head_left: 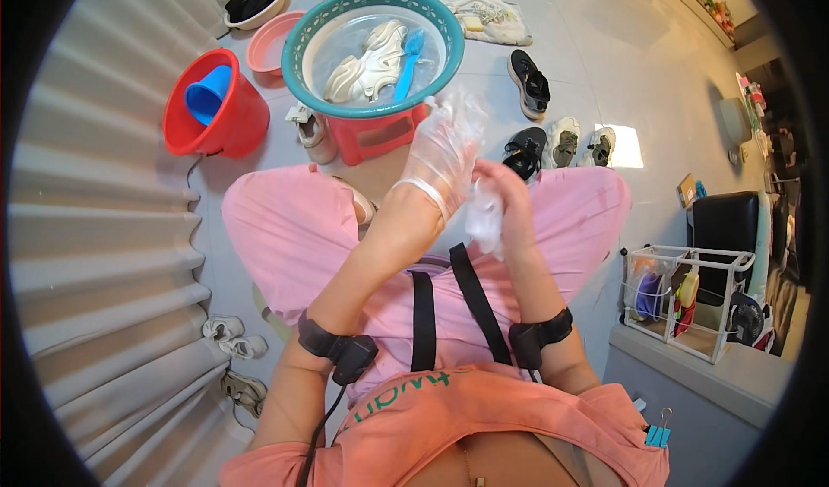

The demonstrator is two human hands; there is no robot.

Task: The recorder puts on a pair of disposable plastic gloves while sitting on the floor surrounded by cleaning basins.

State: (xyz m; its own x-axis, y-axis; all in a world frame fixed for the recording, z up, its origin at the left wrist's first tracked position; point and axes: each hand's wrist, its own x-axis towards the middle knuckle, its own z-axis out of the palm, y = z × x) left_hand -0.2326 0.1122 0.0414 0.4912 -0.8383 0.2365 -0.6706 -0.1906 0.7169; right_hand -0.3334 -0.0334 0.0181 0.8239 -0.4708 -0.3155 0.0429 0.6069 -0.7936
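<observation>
A loose, clear plastic glove covers my left hand (439,152) to the wrist; its wrinkled film blurs how the fingers lie. My bare right hand (511,200) is right beside it, the fingers closed on a crumpled clear plastic glove (485,219). Both hands hover over my lap, in front of a teal-rimmed basin (298,85). Water stands in the basin, with a white sneaker (367,66) and a blue brush (409,66) in it. A red plastic stool (371,142) holds the basin up.
Left of the basin stands a red bucket (246,124) with a blue scoop (207,97) inside. Pink basins (269,45) lie behind. Several shoes, among them a black sneaker (528,84), rest on the floor at right. A white wire rack (686,301) sits on a ledge; a pale curtain (104,228) hangs left.
</observation>
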